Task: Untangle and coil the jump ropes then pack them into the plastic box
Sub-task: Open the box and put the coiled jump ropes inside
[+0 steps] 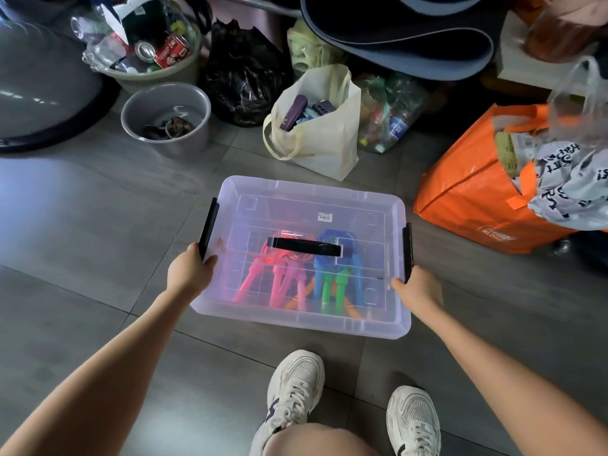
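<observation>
Risk 1, latch not seated: the lid sits on the plastic box, but I can't tell whether the left latch or right latch is snapped home. Lifted by the carry handle with one loose, the box would probably drop open.
Risk 2, uneven press: both hands are at the near ends of the sides. The far lid edge could ride up.
Risk 3, coils springing: the jump ropes look loosely bundled. A jolt may unwind and re-tangle them.
Risk 4, pinch: fingers lie right at the latch ends, so a snap could nip them.
Left hand: fingers curled round the box's left edge at the latch's lower end, thumb on the lid.
Right hand: thumb on the lid's right edge, fingers wrapped round the side below the latch.
Task thing: all ropes are inside the lidded box, on the floor just ahead of the person's shoes.
Plastic box: pink handles left, blue and green handles right, an orange piece beneath, grouped under the carry handle.
Orange bag: right of the box, apart from it, with printed fabric and paper spilling out.
Cream tote: behind the box, holding a purple item and dark phone-like things.
Basin: back left, holding cans and clear plastic.
Grey bucket: in front of the basin, with dark scraps at the bottom.
</observation>
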Demonstrator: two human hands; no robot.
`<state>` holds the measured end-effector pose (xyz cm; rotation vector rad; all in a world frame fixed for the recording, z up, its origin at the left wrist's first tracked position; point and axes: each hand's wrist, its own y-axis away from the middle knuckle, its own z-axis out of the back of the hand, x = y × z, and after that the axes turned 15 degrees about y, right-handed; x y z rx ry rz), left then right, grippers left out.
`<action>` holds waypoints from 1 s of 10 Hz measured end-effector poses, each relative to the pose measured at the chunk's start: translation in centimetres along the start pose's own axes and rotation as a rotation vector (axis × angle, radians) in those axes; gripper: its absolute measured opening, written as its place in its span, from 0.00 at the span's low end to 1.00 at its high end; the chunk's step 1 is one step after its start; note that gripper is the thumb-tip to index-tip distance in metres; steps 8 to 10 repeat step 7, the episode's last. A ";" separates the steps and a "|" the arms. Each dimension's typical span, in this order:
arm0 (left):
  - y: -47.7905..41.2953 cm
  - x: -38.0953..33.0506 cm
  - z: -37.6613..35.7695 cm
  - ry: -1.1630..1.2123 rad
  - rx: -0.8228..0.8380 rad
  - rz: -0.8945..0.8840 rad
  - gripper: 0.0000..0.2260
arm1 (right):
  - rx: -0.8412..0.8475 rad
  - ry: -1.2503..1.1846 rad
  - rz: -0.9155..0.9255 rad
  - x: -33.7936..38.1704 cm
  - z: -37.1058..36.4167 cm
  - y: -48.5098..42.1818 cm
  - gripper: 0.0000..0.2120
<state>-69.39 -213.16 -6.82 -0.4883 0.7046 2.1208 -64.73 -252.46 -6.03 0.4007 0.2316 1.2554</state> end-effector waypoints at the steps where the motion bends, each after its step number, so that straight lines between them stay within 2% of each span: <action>1: -0.3 -0.2 0.0 -0.038 -0.008 -0.007 0.12 | -0.030 -0.007 0.011 -0.1 -0.1 0.0 0.12; 3: -3.3 -2.5 -0.4 0.002 -0.045 -0.018 0.11 | -0.098 -0.046 -0.031 1.0 0.9 -1.3 0.12; 5: -7.5 -6.2 -2.1 0.072 -0.004 -0.060 0.12 | -0.174 -0.106 -0.101 1.4 1.9 -3.7 0.12; 6: -9.3 -8.5 -2.6 0.019 0.034 -0.022 0.14 | -0.150 -0.118 -0.116 1.6 2.7 -5.0 0.13; 7: -9.5 -10.7 -2.8 -0.070 -0.003 0.019 0.19 | -0.112 -0.024 -0.121 1.4 3.9 -5.6 0.18; 10: -9.5 -10.7 -2.8 -0.070 -0.003 0.019 0.19 | -0.112 -0.024 -0.121 1.4 3.9 -5.6 0.18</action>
